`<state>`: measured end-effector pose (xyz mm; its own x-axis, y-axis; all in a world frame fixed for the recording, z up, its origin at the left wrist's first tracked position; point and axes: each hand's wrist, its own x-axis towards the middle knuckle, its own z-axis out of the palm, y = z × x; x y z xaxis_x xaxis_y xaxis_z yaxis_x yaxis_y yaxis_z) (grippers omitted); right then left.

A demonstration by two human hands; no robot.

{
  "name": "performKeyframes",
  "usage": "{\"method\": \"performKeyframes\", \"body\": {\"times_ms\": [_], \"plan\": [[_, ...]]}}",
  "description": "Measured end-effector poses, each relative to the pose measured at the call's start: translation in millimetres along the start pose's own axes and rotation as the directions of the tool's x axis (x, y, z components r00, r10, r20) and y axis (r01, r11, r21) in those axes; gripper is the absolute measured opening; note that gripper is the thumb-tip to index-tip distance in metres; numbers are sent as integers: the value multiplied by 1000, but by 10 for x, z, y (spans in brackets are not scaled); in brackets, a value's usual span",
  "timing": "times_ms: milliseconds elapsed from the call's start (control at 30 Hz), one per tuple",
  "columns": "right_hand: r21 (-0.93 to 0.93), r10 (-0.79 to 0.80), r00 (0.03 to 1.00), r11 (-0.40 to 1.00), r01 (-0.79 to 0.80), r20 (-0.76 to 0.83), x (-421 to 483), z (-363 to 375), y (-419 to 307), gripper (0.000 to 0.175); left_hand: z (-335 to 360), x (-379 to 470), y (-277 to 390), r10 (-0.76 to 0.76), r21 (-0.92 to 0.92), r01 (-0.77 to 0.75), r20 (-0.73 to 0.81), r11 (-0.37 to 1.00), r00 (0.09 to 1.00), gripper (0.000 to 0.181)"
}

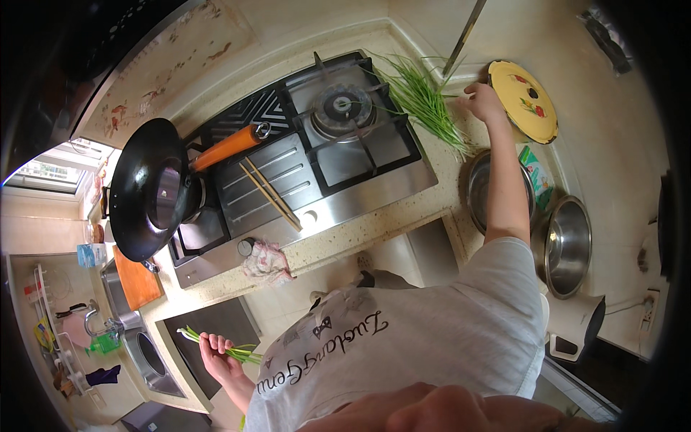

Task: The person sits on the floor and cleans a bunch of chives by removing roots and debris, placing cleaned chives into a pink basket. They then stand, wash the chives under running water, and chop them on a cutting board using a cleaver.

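Note:
My left hand [218, 353] is closed around a small bunch of scallions [243, 353], low at the left, beside my shirt. The white ends poke out past my fingers and the green leaves run towards my body. My right hand [482, 101] is stretched out over the counter with bent fingers and nothing visible in it. It is between a loose pile of thin green scallions [424, 102] and a yellow enamel lid with painted flowers [523, 102]. Some leaves reach over the gas burner [343, 105].
A black wok [146, 189] with an orange handle rests on the left burner. Wooden chopsticks [270, 194] lie on the stove, a cloth [267, 263] at its front edge. Steel bowls [568, 245] and an electric kettle [575, 324] stand right; a cutting board [136, 278] and sink [148, 356] are left.

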<state>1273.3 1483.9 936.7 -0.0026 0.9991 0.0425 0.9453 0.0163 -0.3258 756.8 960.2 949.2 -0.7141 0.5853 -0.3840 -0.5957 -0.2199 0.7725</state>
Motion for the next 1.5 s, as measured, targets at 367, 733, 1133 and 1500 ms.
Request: {"method": "performKeyframes", "body": {"times_ms": [367, 733, 1133, 1500], "plan": [[671, -126, 991, 739, 61, 49, -502, -490, -784, 29, 5, -11, -76, -11, -41, 9, -40, 999, 999, 16], [900, -830, 359, 428, -82, 427, -1591, -104, -2380, 17, -456, -255, 84, 54, -104, -70, -154, 992, 987, 12], [844, -860, 57, 482, -236, 507, -3414, 1144, -4650, 37, -2293, -350, 568, 133, -552, -294, -313, 780, 940, 18], [823, -836, 102, 496, -279, 538, -4486, 1953, -6239, 33, -3511, -136, 1410, 182, -572, -434, -445, 696, 877, 12]]}}
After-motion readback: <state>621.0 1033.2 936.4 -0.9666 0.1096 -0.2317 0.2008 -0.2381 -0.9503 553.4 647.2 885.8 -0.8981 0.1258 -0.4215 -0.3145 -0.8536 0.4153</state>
